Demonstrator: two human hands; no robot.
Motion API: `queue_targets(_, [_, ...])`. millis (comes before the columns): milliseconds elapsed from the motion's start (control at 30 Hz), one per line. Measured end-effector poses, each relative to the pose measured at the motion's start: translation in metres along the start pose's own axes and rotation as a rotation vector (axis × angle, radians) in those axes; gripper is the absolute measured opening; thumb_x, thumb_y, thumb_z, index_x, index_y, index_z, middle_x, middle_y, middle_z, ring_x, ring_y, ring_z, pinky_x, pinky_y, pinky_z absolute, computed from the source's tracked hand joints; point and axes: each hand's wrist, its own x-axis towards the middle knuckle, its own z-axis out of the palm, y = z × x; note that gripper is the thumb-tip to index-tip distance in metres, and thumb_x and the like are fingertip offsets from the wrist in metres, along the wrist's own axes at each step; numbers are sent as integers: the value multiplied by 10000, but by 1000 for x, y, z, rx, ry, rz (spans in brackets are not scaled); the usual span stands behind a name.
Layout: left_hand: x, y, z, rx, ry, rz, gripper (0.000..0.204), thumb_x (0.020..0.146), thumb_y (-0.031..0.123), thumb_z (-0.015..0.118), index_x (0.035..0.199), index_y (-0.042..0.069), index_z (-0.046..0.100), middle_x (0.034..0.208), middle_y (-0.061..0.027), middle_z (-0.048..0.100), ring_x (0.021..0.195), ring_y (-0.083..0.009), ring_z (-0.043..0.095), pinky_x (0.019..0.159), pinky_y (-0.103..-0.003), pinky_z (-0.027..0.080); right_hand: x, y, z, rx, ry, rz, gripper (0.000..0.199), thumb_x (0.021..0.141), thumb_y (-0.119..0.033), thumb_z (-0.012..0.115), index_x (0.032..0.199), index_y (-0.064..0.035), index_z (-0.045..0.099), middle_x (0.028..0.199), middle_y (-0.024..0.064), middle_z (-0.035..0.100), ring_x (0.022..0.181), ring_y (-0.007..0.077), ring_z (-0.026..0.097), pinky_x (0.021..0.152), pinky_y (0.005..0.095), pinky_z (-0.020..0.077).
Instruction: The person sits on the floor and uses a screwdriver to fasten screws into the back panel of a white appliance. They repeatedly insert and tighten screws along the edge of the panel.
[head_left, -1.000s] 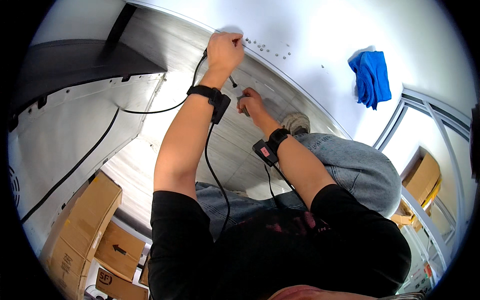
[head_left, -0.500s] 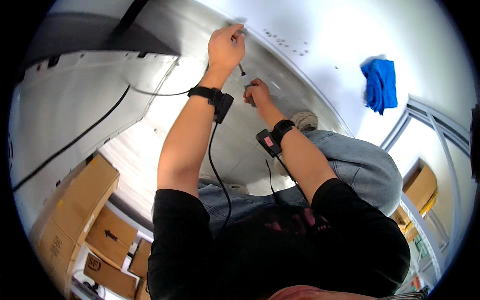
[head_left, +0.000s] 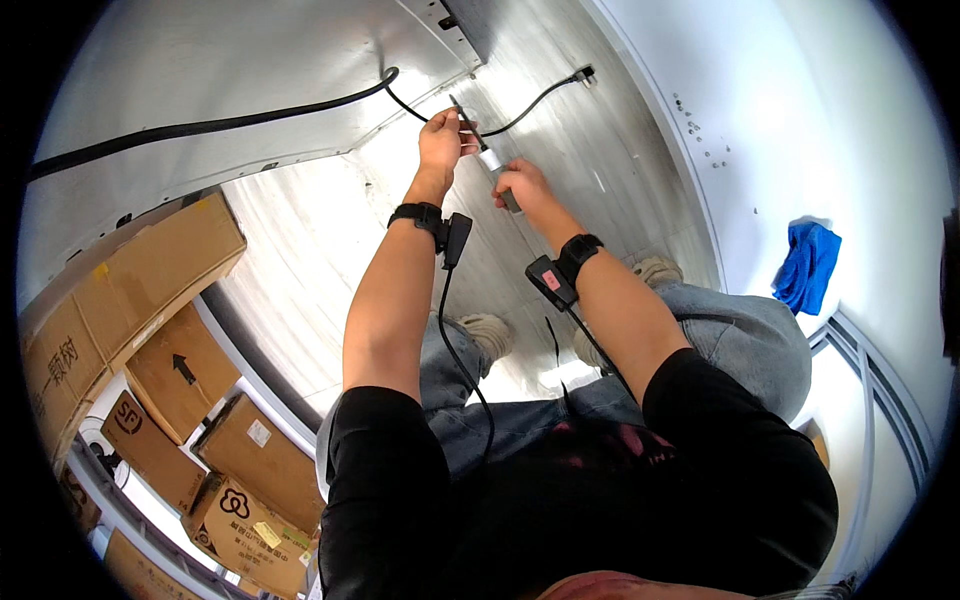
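Observation:
My right hand (head_left: 525, 186) is wrapped round the grey handle of a screwdriver-like tool (head_left: 510, 197), which has a white collar and a long dark shaft. My left hand (head_left: 443, 142) is at that dark shaft, the thumb on one side and the curled fingers behind it, so it seems to pinch the shaft. The tip of the shaft pokes out beyond the left hand, pointing up and left. A black power cable (head_left: 530, 108) passes behind the left fingers and ends in a plug (head_left: 585, 76) over the light floor. Both wrists wear black straps with small boxes.
A large metal-sided cabinet (head_left: 270, 75) stands at upper left, a thick black cable across it. Cardboard boxes (head_left: 150, 262) are stacked at lower left. To the right, a white surface (head_left: 760, 110) carries several small screws (head_left: 690, 125) and a folded blue cloth (head_left: 808, 266).
My left hand has come down from beside the white surface's edge to the tool's shaft. The view has shifted, showing more of the floor and the cable's plug.

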Motion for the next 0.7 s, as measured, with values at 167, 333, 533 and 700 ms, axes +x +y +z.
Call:
queue_targets(167, [11, 15, -3, 25, -27, 24, 235, 981, 161, 406, 1152, 53, 526, 829, -87, 643, 620, -139, 604, 518, -249, 512, -5, -10, 6, 31, -1, 7, 325, 701, -82, 571, 1011, 1, 524, 770, 110, 618, 595, 183, 591, 538, 310, 463])
queue_targets(333, [34, 22, 14, 73, -70, -11, 212, 987, 199, 431, 1147, 110, 537, 848, -78, 656, 685, -144, 629, 585, -263, 531, -13, -18, -12, 189, 44, 81, 300, 811, -192, 597, 1056, -31, 535, 836, 91, 622, 633, 170, 594, 542, 307, 475])
queue_targets(533, [64, 24, 36, 93, -165, -116, 191, 982, 156, 421, 1116, 80, 534, 876, -67, 639, 722, -158, 647, 595, -258, 533, 2, -13, -36, 386, 98, 127, 261, 900, -270, 559, 1062, -66, 532, 850, 90, 611, 622, 155, 559, 560, 315, 486])
queue_targets(700, [75, 23, 47, -89, -222, -141, 188, 974, 175, 456, 1107, 66, 533, 922, -33, 610, 839, -169, 634, 693, -288, 510, 18, -11, -42, 446, 142, 79, 229, 915, -268, 549, 1042, -79, 527, 844, 85, 609, 626, 149, 545, 584, 317, 479])
